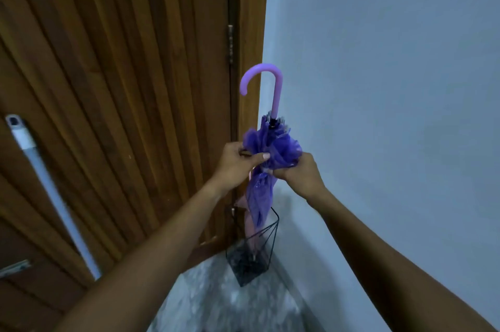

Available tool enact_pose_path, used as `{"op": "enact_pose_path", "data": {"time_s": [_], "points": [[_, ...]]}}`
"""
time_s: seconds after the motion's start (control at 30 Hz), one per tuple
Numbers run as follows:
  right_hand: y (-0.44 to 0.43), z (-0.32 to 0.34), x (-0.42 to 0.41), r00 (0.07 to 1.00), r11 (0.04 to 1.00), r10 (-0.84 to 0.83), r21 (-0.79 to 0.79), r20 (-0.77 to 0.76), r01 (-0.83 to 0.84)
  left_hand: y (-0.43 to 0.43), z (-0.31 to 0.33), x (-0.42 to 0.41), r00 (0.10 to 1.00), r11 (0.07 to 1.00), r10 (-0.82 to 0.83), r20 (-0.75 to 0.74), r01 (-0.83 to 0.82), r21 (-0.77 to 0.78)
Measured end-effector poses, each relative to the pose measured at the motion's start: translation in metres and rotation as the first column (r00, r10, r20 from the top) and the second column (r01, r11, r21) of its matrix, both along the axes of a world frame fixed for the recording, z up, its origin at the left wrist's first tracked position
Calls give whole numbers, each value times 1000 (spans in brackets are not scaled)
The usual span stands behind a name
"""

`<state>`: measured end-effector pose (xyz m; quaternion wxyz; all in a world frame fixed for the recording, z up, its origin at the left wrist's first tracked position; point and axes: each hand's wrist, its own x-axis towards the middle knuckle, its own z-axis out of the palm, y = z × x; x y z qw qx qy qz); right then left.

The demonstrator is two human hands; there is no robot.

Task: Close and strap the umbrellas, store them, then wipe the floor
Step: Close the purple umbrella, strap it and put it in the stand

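At centre frame the purple umbrella (271, 142) stood hook-up, its tip by the top of the black wire stand (251, 258), with the left hand (236, 165) and right hand (299, 172) both curled round its bunched canopy, which looked light, soft and slippery, so probably best gripped there.

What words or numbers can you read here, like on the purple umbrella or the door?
There are none to read.
purple umbrella: plain fabric and a plain hooked handle, no label showing.
wooden door: only wood grain, no sign or number.
pale bar on the door: blurred, no marks that can be made out.
wall: bare paint, no writing.
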<state>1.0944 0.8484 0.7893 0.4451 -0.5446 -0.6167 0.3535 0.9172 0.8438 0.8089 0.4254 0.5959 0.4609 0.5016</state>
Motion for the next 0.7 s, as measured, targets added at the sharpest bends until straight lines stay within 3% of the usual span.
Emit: {"op": "enact_pose_path", "data": {"time_s": [0.2,0.27,0.4,0.53,0.7], "points": [[132,-113,-2,997,974,-83,-213,-1,81,150,-113,5,995,967,26,96,-1,-257],[162,-143,-3,993,960,-120,-258,-15,112,187,-146,8,995,953,76,65,-53,-297],[201,-189,2,989,937,-148,-322,-18,134,226,-192,10,999,934,21,49,-2,-358],[220,-183,0,981,939,-196,-289,-9,185,249,-189,12,998,955,6,60,12,-296],[241,-130,-3,977,969,-204,-152,-56,194,277,-129,13,995,982,-35,97,53,-183]]}}
